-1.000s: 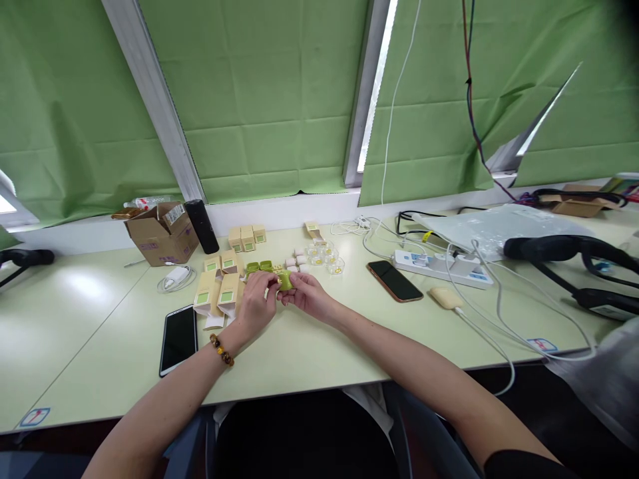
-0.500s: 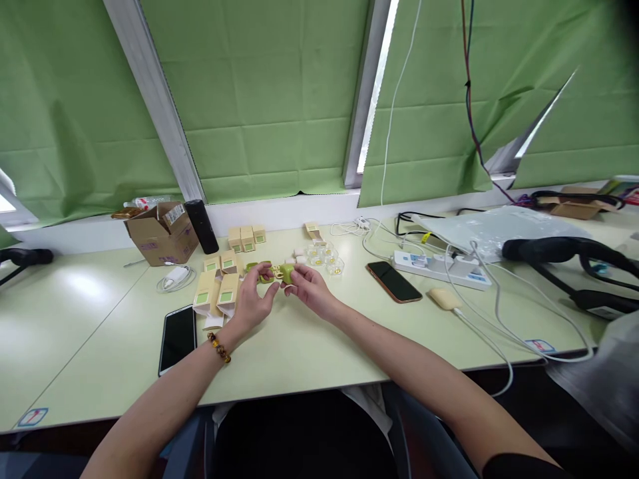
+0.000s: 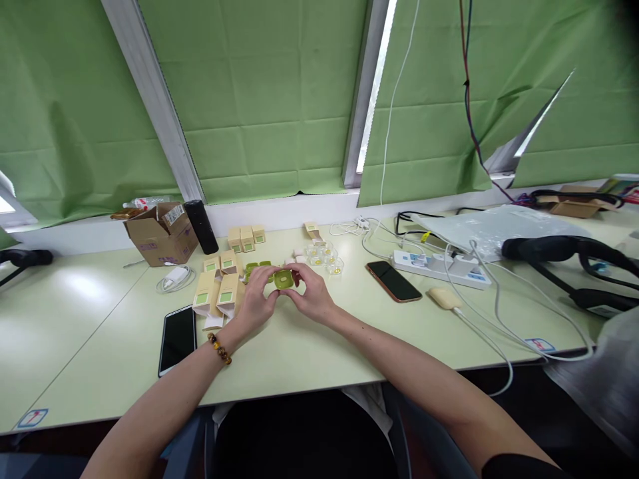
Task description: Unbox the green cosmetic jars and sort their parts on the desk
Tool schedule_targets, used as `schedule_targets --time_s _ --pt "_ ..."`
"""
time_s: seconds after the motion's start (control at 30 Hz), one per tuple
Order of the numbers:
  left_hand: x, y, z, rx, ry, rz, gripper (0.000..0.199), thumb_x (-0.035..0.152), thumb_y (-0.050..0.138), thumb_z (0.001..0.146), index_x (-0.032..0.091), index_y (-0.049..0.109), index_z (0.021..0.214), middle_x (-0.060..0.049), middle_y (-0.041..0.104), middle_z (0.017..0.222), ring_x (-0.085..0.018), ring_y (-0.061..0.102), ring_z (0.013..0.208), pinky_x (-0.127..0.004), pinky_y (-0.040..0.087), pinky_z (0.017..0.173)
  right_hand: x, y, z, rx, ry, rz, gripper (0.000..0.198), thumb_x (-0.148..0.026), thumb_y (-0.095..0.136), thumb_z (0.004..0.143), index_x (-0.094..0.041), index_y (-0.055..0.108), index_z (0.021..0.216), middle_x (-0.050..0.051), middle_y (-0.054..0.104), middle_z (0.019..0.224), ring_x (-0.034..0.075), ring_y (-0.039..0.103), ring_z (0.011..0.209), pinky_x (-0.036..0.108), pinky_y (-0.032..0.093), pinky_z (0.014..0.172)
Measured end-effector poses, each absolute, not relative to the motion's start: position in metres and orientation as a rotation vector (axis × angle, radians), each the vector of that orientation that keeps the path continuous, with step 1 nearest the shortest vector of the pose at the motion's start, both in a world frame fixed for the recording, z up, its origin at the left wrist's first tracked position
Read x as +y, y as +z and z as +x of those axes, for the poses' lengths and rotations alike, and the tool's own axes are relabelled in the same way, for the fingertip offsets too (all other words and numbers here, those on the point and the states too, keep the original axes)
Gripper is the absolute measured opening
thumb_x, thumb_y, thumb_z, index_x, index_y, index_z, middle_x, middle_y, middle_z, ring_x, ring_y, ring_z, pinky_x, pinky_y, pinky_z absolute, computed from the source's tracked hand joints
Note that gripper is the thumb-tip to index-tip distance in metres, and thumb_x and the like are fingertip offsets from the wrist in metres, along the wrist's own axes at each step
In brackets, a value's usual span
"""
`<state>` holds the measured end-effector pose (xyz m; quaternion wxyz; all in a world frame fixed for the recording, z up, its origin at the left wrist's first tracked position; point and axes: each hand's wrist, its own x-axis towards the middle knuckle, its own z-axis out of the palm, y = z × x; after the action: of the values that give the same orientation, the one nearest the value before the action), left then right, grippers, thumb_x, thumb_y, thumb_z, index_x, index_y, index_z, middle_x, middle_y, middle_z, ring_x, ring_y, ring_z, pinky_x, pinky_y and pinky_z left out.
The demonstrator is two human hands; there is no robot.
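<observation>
Both hands hold a small, rounded-square green dish-like case (image 3: 284,279) between them, just above the table. A small pale spot shows in the middle of its hollow side, which faces me. My left hand (image 3: 257,297) grips its left edge with thumb and fingers. On the opposite edge, my right hand (image 3: 311,294) has its thumb below and fingers along the top. Similar green pieces (image 3: 253,267) lie behind my left hand, partly covered by it. Beyond my right hand are several clear plastic containers (image 3: 327,256) with yellow bits inside.
Small cream boxes (image 3: 228,293) stand left of my hands, with more boxes (image 3: 246,239) behind. A phone (image 3: 178,339) lies at left and another phone (image 3: 393,281) at right. Further right are a power strip (image 3: 442,267), white cables and a cream case (image 3: 444,299). A cardboard box (image 3: 162,233) stands far left.
The green case has turned so its hollow side faces me. My right hand has shifted its grip around the right edge, and my left hand now grips the left edge.
</observation>
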<state>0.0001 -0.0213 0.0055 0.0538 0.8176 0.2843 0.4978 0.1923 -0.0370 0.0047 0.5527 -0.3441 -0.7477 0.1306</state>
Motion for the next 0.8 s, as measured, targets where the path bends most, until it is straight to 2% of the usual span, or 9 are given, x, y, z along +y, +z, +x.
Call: schedule_targets --time_s 0.13,0.2,0.27,0.37,0.43,0.6,0.8 --pt "-0.021 0.008 0.000 0.861 1.565 2.524 0.047 0.008 0.066 0.088 0.025 0.059 0.132 -0.009 0.070 0.121 -0.027 0.062 0.117 -0.049 0.055 0.101 -0.041 0.007 0.193 -1.805 0.277 -0.798 0.042 -0.037 0.073 0.094 -0.028 0.059 0.132 0.011 0.067 0.117 0.024 0.060 0.087 0.042 0.054 0.078" --pt "-0.021 0.008 0.001 0.883 1.597 2.524 0.045 0.009 0.067 0.089 0.025 0.060 0.130 -0.010 0.070 0.120 -0.027 0.062 0.116 -0.050 0.055 0.101 -0.042 0.007 0.195 -1.822 0.187 -0.768 0.045 -0.036 0.071 0.095 -0.028 0.057 0.137 0.014 0.064 0.128 0.027 0.060 0.099 0.043 0.055 0.081" --pt "-0.022 0.008 0.001 0.922 1.618 2.530 0.042 0.011 0.068 0.090 0.024 0.060 0.130 -0.010 0.069 0.119 -0.028 0.062 0.116 -0.050 0.055 0.101 -0.042 0.008 0.198 -1.825 0.026 -0.765 0.040 -0.033 0.070 0.095 -0.026 0.062 0.133 0.016 0.060 0.130 0.030 0.057 0.110 0.045 0.054 0.085" --pt "-0.024 0.007 0.002 0.949 1.588 2.601 0.042 0.015 0.069 0.091 0.024 0.060 0.131 -0.011 0.069 0.120 -0.029 0.061 0.117 -0.052 0.055 0.101 -0.040 0.010 0.202 -1.812 -0.248 -0.809 0.018 -0.027 0.067 0.094 -0.025 0.074 0.111 0.013 0.061 0.111 0.030 0.053 0.104 0.045 0.050 0.084" --pt "-0.026 0.006 0.002 0.935 1.550 2.684 0.045 0.014 0.070 0.091 0.023 0.059 0.133 -0.011 0.069 0.120 -0.030 0.059 0.118 -0.053 0.054 0.102 -0.039 0.011 0.204 -1.817 -0.372 -0.824 0.011 -0.022 0.066 0.094 -0.025 0.077 0.098 0.011 0.061 0.099 0.027 0.051 0.096 0.042 0.047 0.081" --pt "-0.031 0.006 0.001 0.943 1.498 2.817 0.049 0.009 0.065 0.090 0.022 0.058 0.137 -0.013 0.068 0.123 -0.032 0.058 0.120 -0.053 0.053 0.102 -0.037 0.011 0.202 -1.880 -0.485 -0.883 0.016 -0.018 0.064 0.094 -0.023 0.075 0.085 0.009 0.063 0.092 0.025 0.047 0.092 0.040 0.041 0.077" --pt "-0.032 0.007 0.001 0.974 1.468 2.866 0.050 0.009 0.062 0.092 0.023 0.058 0.139 -0.013 0.069 0.124 -0.033 0.058 0.120 -0.055 0.053 0.102 -0.036 0.009 0.199 -1.903 -0.497 -0.876 0.019 -0.017 0.061 0.097 -0.022 0.073 0.083 0.009 0.065 0.093 0.026 0.048 0.094 0.041 0.040 0.079"
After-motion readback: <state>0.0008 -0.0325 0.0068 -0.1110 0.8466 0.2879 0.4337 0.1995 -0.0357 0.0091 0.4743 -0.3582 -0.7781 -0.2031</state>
